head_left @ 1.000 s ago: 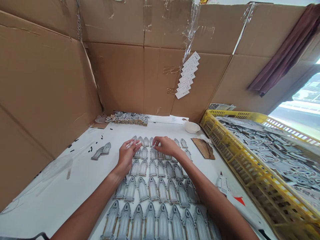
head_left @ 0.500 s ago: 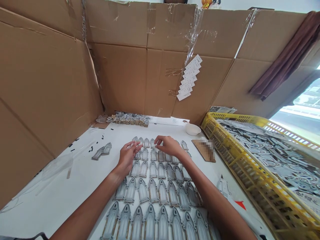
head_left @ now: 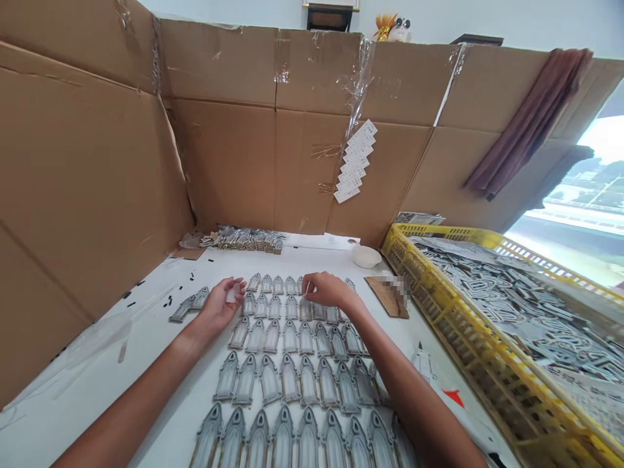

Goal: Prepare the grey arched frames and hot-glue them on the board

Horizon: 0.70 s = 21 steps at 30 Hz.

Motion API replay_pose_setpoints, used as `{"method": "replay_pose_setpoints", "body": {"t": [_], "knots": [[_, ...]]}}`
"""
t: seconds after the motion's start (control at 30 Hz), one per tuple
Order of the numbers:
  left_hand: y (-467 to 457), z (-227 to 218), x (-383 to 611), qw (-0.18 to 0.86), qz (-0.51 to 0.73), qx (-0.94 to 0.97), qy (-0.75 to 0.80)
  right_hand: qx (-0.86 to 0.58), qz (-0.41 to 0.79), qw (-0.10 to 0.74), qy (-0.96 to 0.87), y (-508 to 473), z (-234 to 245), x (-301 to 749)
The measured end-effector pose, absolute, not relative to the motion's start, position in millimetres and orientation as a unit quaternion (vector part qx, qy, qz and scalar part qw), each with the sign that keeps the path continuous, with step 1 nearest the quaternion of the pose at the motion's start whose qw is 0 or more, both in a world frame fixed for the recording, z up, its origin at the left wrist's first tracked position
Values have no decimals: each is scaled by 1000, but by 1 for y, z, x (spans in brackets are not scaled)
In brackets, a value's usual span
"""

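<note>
Several rows of grey arch-shaped window pieces (head_left: 292, 364) lie flat on the white table (head_left: 146, 364). My left hand (head_left: 221, 305) is palm up at the left end of the far rows, fingers curled around small pale slips (head_left: 233, 294). My right hand (head_left: 325, 290) hovers over the far rows with its fingers pinched together on a small pale slip I can barely make out, just above an arch piece.
Cardboard walls (head_left: 234, 162) enclose the table on the left and back. A yellow crate (head_left: 468, 338) full of grey pieces stands on the right. A stack of pieces (head_left: 244, 239), a white bowl (head_left: 366, 256), two loose arch pieces (head_left: 189, 304) and a glue gun (head_left: 424, 364) lie around.
My left hand has drawn back to the left and turned palm up, away from the rows. My right hand stays over the far rows. The view has tilted up slightly.
</note>
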State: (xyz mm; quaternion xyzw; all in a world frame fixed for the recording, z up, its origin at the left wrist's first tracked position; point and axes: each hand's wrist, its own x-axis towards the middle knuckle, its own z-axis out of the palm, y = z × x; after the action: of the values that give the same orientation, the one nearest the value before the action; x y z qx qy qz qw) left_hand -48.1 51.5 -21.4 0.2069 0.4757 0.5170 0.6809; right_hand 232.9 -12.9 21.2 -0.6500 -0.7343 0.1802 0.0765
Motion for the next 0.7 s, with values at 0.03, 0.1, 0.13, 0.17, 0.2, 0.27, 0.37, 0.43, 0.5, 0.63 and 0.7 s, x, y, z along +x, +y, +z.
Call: {"method": "replay_pose_setpoints", "body": {"t": [0.03,0.1,0.13,0.17,0.2,0.27,0.37,0.43,0.5,0.63,0.7], "knots": [[53,-20,-53,681,512,210,479,-650,181,70,-735,-13,21,232],[53,-18,-61,681,505,217,484,-652,181,60,-734,-13,22,231],[52,-18,-63,680,503,222,484,-655,179,56,-732,-14,23,230],[50,-18,-64,679,504,227,483,-658,176,52,-730,-14,24,231],[49,-18,-64,678,506,232,481,-661,173,49,-728,-14,25,231],[45,-19,-64,674,514,240,474,-669,164,43,-724,-15,29,234],[42,-21,-64,661,532,245,469,-684,144,35,-714,-18,36,241],[43,-23,-64,649,545,245,471,-693,135,27,-708,-20,41,245],[43,-25,-65,637,558,242,473,-700,131,19,-702,-23,44,249],[44,-28,-66,618,579,242,472,-703,136,-1,-698,-25,47,252],[43,-30,-66,611,591,246,466,-699,145,-15,-700,-25,46,253]]}}
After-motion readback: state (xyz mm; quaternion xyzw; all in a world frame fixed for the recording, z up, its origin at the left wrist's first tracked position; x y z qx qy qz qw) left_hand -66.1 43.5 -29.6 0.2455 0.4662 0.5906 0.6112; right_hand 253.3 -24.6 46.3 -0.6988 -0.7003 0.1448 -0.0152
